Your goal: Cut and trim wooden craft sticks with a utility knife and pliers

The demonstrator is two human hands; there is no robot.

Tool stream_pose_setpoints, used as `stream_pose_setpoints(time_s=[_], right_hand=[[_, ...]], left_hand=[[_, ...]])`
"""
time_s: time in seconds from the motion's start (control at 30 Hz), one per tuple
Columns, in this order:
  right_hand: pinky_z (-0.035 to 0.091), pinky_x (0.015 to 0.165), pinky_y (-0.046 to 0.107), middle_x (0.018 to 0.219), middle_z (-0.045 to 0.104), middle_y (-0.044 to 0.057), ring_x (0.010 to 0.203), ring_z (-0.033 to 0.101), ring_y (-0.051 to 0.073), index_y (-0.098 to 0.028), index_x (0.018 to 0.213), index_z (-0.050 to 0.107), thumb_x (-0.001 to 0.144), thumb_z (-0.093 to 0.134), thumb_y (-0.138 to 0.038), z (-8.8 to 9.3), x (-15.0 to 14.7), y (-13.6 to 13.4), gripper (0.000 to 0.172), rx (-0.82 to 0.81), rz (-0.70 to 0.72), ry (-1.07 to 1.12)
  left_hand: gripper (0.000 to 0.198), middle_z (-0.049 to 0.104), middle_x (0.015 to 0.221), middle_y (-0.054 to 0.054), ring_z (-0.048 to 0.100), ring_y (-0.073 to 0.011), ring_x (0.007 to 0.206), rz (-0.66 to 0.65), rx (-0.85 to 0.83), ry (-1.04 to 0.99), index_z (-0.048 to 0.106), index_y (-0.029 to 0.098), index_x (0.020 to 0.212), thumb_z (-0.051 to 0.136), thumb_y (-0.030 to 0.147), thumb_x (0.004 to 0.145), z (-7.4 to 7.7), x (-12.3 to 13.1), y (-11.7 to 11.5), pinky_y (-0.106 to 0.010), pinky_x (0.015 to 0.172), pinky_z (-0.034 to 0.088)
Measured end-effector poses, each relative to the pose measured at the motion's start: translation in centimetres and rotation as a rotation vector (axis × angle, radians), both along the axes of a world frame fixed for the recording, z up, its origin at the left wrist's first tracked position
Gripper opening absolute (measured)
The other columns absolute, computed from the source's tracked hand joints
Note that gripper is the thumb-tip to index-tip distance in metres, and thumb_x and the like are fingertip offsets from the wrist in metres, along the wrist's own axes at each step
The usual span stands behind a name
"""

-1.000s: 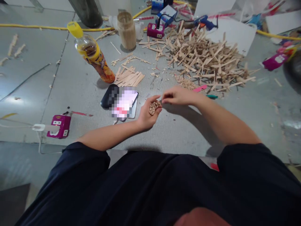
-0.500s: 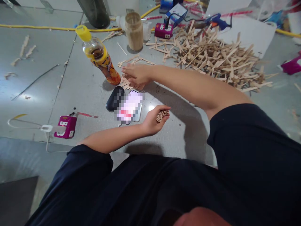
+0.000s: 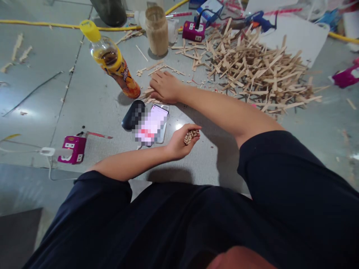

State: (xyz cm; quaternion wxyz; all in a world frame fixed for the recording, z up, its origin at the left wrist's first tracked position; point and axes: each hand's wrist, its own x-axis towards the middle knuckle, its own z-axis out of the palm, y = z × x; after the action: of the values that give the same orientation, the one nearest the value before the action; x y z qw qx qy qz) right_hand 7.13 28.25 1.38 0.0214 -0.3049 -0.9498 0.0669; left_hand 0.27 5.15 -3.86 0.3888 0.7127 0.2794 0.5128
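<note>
My left hand (image 3: 179,144) is cupped palm-up in front of me and holds a small heap of short wooden bits (image 3: 191,136). My right hand (image 3: 165,86) reaches across to the left and lies on a small stack of cut wooden sticks (image 3: 149,94) beside an orange drink bottle (image 3: 112,61). Its fingers curl down over the sticks; I cannot see whether they grip one. A phone (image 3: 152,124) lies between the two hands, next to a black case (image 3: 131,114).
A big heap of wooden sticks (image 3: 258,71) covers the back right. A tan jar (image 3: 156,25), a blue glue gun (image 3: 259,20), white sheets (image 3: 300,35), yellow cable (image 3: 56,25) and magenta power strips (image 3: 70,148) (image 3: 193,31) lie around the grey table.
My right hand left my left hand, swung across to the stick stack by the bottle, and has now settled lower on it. My left hand stayed cupped with the bits.
</note>
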Motion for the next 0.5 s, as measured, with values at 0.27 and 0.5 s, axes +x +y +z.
stream_pose_setpoints(time_s=[0.27,0.5], right_hand=[[0.035,0.131,0.057,0.174,0.059,0.023,0.158,0.048,0.037,-0.011,0.153,0.063,0.121,0.035,-0.053,0.1,1.9,-0.3,0.059,-0.009,-0.105,0.009],[0.04,0.126,0.054,0.174,0.062,0.024,0.156,0.049,0.036,-0.014,0.155,0.066,0.122,0.04,-0.052,0.4,5.1,-1.6,0.056,-0.011,-0.27,0.002]], left_hand=[[0.032,0.083,0.114,-0.007,0.083,-0.018,0.093,-0.001,-0.021,0.009,0.063,0.024,0.145,0.071,0.024,0.113,-0.2,0.1,0.0,-0.033,0.085,0.069],[0.031,0.083,0.113,-0.007,0.083,-0.0181,0.096,0.004,0.003,-0.006,0.064,0.024,0.144,0.07,0.024,0.114,-0.3,0.1,0.1,-0.034,0.087,0.069]])
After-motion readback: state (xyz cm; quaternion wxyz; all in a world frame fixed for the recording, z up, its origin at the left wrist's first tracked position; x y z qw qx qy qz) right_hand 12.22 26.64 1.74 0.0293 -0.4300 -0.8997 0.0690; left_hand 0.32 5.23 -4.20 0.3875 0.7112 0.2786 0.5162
